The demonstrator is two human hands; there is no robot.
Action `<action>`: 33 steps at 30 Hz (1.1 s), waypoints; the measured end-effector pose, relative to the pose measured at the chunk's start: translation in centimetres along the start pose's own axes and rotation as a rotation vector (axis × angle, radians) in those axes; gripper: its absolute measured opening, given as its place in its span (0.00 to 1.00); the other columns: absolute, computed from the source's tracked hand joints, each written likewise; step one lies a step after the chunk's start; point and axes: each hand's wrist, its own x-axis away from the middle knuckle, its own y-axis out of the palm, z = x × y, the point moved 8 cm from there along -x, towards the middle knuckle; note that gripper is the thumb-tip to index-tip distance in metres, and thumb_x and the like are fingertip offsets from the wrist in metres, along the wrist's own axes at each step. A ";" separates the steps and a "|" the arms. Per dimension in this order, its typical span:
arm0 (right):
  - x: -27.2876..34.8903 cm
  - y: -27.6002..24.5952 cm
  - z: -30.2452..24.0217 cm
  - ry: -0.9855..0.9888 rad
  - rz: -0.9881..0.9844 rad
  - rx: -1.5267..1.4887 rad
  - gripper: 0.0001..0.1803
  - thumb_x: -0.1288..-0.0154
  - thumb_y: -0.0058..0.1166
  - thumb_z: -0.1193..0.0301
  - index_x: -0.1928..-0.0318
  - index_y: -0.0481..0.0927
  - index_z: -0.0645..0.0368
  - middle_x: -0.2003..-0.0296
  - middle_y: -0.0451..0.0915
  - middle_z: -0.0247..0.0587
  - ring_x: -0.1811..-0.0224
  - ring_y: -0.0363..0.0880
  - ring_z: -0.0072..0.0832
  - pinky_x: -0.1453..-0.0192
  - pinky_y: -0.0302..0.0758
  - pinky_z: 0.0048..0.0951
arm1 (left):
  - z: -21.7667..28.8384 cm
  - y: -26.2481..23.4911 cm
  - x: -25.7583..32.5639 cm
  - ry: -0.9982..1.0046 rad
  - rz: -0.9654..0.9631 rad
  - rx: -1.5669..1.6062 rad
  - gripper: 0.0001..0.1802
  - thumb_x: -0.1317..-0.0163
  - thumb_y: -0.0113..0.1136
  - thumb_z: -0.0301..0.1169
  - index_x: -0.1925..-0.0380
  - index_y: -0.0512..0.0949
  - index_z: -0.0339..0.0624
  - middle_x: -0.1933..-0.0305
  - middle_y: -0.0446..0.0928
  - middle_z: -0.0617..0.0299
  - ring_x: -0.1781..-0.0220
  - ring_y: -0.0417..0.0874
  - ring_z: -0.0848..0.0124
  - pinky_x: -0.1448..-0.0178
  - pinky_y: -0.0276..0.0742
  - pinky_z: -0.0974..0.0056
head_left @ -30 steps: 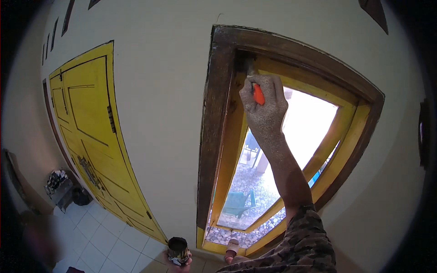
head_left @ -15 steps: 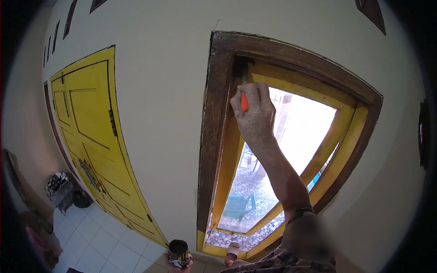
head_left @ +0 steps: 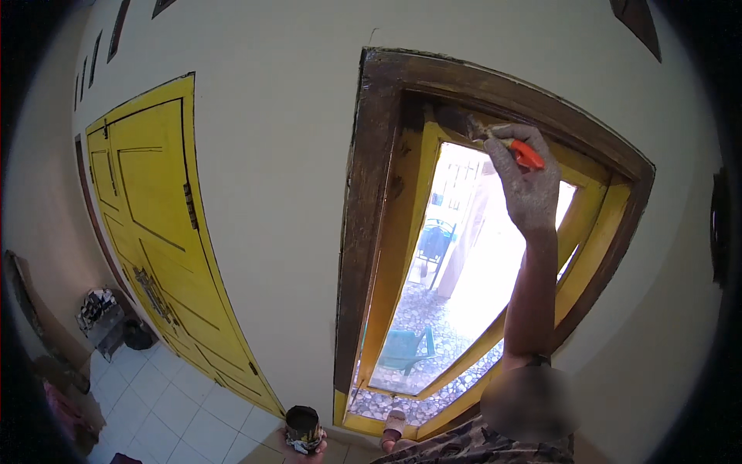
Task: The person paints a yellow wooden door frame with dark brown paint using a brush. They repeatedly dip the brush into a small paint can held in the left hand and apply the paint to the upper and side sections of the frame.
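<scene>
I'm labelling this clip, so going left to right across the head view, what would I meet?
Yellow door, open can, teal chair, orange-handled brush, dark object at the far right.

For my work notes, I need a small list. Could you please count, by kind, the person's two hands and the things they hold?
Hands: 2 (left hand and right hand)
Brushes: 1 (orange-red-handled brush, in the right hand)
Containers: 1 (dark open-topped container, in the left hand)
Total: 4
</scene>
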 end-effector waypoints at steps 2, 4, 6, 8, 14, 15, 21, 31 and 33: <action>-0.7 -0.3 0.9 0.017 -0.010 0.013 0.09 0.37 0.56 0.71 0.59 0.76 0.61 0.66 0.78 0.39 0.64 0.77 0.22 0.58 0.74 0.25 | 0.3 -0.2 0.0 0.101 0.030 -0.203 0.30 0.42 0.40 0.55 0.66 0.75 0.36 0.79 0.74 0.53 0.88 0.66 0.71 0.85 0.64 0.68; -1.3 -0.2 1.6 0.021 -0.029 -0.011 0.09 0.37 0.57 0.70 0.59 0.76 0.61 0.67 0.78 0.38 0.65 0.77 0.21 0.59 0.74 0.24 | 0.1 -1.2 -0.9 0.251 0.027 -0.526 0.31 0.41 0.40 0.56 0.66 0.75 0.36 0.79 0.74 0.54 0.88 0.66 0.71 0.85 0.64 0.68; -1.7 0.1 2.4 0.013 -0.056 -0.073 0.10 0.37 0.57 0.70 0.59 0.76 0.61 0.67 0.78 0.38 0.65 0.76 0.21 0.59 0.74 0.24 | -1.5 -2.2 -2.1 0.015 0.007 -0.136 0.32 0.43 0.39 0.59 0.63 0.76 0.40 0.76 0.77 0.55 0.81 0.74 0.63 0.85 0.64 0.67; -1.9 0.7 2.8 -0.008 -0.074 -0.073 0.10 0.37 0.57 0.69 0.59 0.76 0.60 0.68 0.77 0.37 0.66 0.75 0.19 0.60 0.73 0.22 | -2.2 -1.5 -2.3 -0.100 -0.040 0.048 0.32 0.44 0.39 0.59 0.63 0.76 0.40 0.76 0.77 0.55 0.81 0.74 0.63 0.85 0.64 0.67; -2.1 0.5 4.0 0.069 -0.137 -0.086 0.08 0.37 0.55 0.75 0.59 0.75 0.63 0.64 0.78 0.39 0.60 0.79 0.23 0.53 0.75 0.25 | -2.5 -1.5 -2.3 -0.098 -0.043 0.035 0.31 0.42 0.41 0.56 0.65 0.75 0.35 0.77 0.76 0.52 0.87 0.67 0.70 0.84 0.63 0.67; -2.1 0.5 4.0 0.084 -0.128 -0.131 0.08 0.37 0.55 0.75 0.59 0.75 0.64 0.64 0.78 0.40 0.60 0.79 0.24 0.53 0.75 0.25 | -2.3 -1.9 -2.1 -0.073 0.000 -0.003 0.31 0.41 0.41 0.56 0.65 0.75 0.35 0.76 0.76 0.51 0.87 0.67 0.69 0.84 0.63 0.67; -2.0 0.4 4.1 -0.015 -0.085 -0.057 0.09 0.38 0.57 0.70 0.60 0.76 0.61 0.67 0.77 0.36 0.65 0.75 0.19 0.62 0.73 0.21 | -1.4 -0.6 -1.2 0.048 0.001 -0.194 0.31 0.41 0.41 0.56 0.66 0.75 0.35 0.75 0.76 0.49 0.86 0.68 0.68 0.84 0.62 0.67; 1.5 1.8 2.1 0.000 -0.158 0.062 0.07 0.38 0.55 0.73 0.60 0.76 0.61 0.65 0.78 0.45 0.63 0.80 0.28 0.60 0.76 0.31 | -1.8 0.2 -1.0 -0.056 0.026 0.069 0.30 0.43 0.39 0.58 0.62 0.76 0.43 0.74 0.77 0.56 0.76 0.78 0.60 0.86 0.64 0.66; 2.2 1.6 0.6 -0.124 -0.135 0.155 0.08 0.38 0.55 0.72 0.60 0.76 0.61 0.64 0.78 0.45 0.63 0.80 0.30 0.60 0.76 0.31 | -2.2 0.1 -1.0 -0.062 0.009 0.071 0.30 0.42 0.39 0.58 0.62 0.76 0.43 0.74 0.77 0.56 0.77 0.78 0.59 0.86 0.64 0.67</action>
